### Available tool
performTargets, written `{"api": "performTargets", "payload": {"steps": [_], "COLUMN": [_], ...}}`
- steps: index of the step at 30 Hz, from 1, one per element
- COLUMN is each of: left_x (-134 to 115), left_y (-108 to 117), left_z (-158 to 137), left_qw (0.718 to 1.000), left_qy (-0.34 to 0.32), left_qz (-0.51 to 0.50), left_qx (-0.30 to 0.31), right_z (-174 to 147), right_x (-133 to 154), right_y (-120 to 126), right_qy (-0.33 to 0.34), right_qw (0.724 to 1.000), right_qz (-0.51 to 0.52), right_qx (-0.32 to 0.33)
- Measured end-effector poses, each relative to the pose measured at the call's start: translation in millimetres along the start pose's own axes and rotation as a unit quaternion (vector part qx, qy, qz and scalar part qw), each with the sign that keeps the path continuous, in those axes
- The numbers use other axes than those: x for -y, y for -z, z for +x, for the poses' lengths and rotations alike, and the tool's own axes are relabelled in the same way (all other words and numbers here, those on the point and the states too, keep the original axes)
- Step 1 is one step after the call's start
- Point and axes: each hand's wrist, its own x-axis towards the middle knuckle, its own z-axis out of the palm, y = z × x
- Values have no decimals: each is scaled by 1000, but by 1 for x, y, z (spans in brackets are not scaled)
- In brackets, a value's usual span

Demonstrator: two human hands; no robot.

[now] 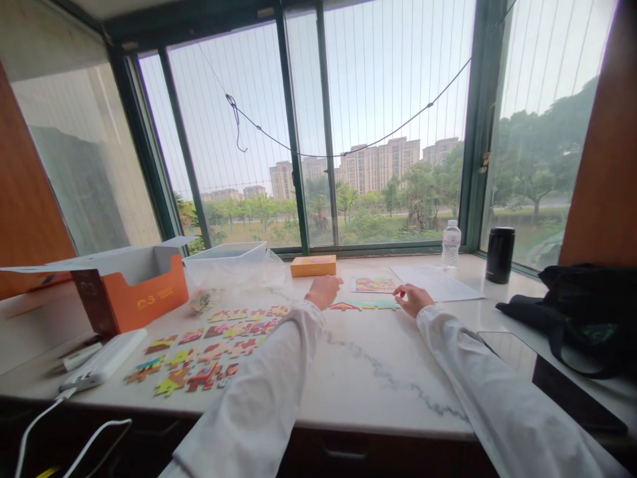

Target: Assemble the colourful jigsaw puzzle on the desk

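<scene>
My left hand point(324, 292) is at the left end of a joined row of puzzle pieces point(365, 305). Its fingers are curled together, and what they hold, if anything, is hidden. At the row's right end is my right hand point(414, 301), fingers bent and slightly apart, thumb close to the last piece; whether it touches is unclear. The row has a red shape at its left part and pale green further right. Just behind it lies a small colourful picture card point(374, 285). Several loose puzzle pieces point(213, 350) are spread in rows left of my left forearm.
An orange box point(144, 299) and a clear plastic bin point(226, 262) stand at the left, near a white power bank point(104, 362). Behind are a small yellow-orange box point(313, 266), paper point(442, 284), a bottle point(451, 245) and a black tumbler point(500, 255). A tablet point(552, 378) and black bag point(587, 312) lie right.
</scene>
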Motion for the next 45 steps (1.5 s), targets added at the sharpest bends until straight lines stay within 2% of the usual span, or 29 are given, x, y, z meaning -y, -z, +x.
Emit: {"api": "performTargets", "payload": {"steps": [4, 8, 15, 25, 33, 38, 41, 43, 45], "left_x": [55, 83, 97, 106, 102, 93, 64, 29, -13], "left_y": [2, -8, -31, -42, -41, -29, -17, -10, -4], "left_z": [-10, -20, -25, -17, -20, -20, -11, -4, 3], "left_qw": [999, 997, 996, 997, 998, 998, 998, 995, 987], "left_qy": [12, 2, -25, -36, -11, -7, -41, -85, -144], "left_qz": [14, 14, -2, -4, 37, 60, 57, 42, 27], "left_qx": [38, 71, 85, 74, 56, 21, -9, -37, -60], "right_z": [-1, -1, -1, -2, 0, 5, 10, 14, 16], "right_x": [7, 10, 10, 12, 11, 11, 10, 9, 8], "right_y": [0, 0, -2, 1, 4, 12, 21, 26, 29], "right_qy": [12, 21, 28, 19, 25, 4, -47, -90, -107], "right_qw": [1000, 1000, 999, 1000, 1000, 999, 993, 979, 965], "right_qz": [0, 4, 1, 3, -7, 24, 107, 182, 237], "right_qx": [5, 8, 16, 15, 0, -25, -22, 4, 43]}}
